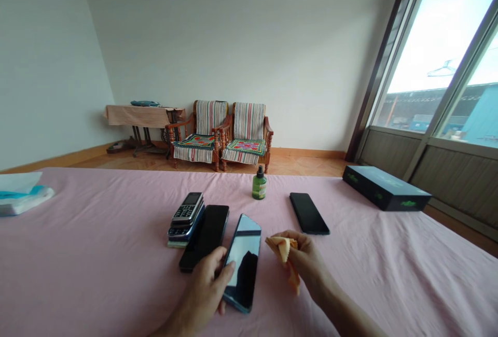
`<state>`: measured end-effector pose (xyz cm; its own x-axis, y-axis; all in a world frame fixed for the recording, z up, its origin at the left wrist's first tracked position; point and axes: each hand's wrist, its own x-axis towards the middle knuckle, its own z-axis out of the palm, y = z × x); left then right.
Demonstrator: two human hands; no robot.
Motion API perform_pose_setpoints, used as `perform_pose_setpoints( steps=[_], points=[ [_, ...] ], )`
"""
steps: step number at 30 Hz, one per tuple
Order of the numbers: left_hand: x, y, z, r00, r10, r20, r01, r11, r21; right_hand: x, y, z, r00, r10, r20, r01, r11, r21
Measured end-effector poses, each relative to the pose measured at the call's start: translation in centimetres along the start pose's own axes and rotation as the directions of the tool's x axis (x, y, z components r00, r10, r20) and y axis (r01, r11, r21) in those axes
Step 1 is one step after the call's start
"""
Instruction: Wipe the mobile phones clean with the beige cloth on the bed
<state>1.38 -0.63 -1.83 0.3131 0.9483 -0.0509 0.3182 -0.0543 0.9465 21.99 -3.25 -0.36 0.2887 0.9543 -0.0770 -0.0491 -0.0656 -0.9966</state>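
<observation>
My left hand (208, 282) grips a smartphone (244, 262) by its left edge, thumb over the glass. The dark, glossy screen faces up and reflects light and a dark silhouette. To its right, my right hand (301, 254) is closed around a crumpled orange cloth (287, 251), whose loose end hangs below the fingers. The cloth is apart from the phone. Just left of the held phone lies a black smartphone (208, 236), beside a stack of phones topped by a silver keypad phone (189, 207). Another black smartphone (309, 213) lies beyond my right hand.
A green spray bottle (259, 184) stands upright near the far edge of the pink cloth surface (128, 233). A black box (385, 187) sits at the far right, a pack of tissues (23, 197) at the far left. Two wooden chairs (247, 132) stand by the wall.
</observation>
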Motion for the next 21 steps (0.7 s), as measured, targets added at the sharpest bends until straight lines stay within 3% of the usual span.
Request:
perform_pose_setpoints(
  steps=[5, 10, 15, 18, 21],
  points=[
    [0.5, 0.1, -0.7, 0.987, -0.121, 0.103, 0.126, 0.991, -0.048, -0.8, 0.8, -1.0, 0.997, -0.068, -0.026, 0.066, 0.995, -0.071],
    [0.7, 0.1, 0.0, 0.981, -0.123, 0.152, 0.154, 0.965, -0.213, -1.1, 1.7, -3.7, 0.97, -0.207, -0.129, 0.18, 0.965, -0.19],
    [1.5, 2.1, 1.9, 0.977, -0.101, 0.187, 0.147, 0.956, -0.252, 0.1, 0.9, -6.7, 0.893, -0.282, -0.35, 0.211, 0.951, -0.228],
    [3.2, 3.5, 3.8, 0.974, -0.107, 0.198, 0.152, 0.962, -0.229, 1.0, 0.8, -8.1, 0.825, -0.282, -0.49, 0.21, 0.958, -0.196],
    [5.8, 4.6, 6.5, 0.973, -0.12, 0.198, 0.159, 0.969, -0.191, 1.5, 1.1, -9.0, 0.775, -0.303, -0.555, 0.246, 0.953, -0.178]
  ],
)
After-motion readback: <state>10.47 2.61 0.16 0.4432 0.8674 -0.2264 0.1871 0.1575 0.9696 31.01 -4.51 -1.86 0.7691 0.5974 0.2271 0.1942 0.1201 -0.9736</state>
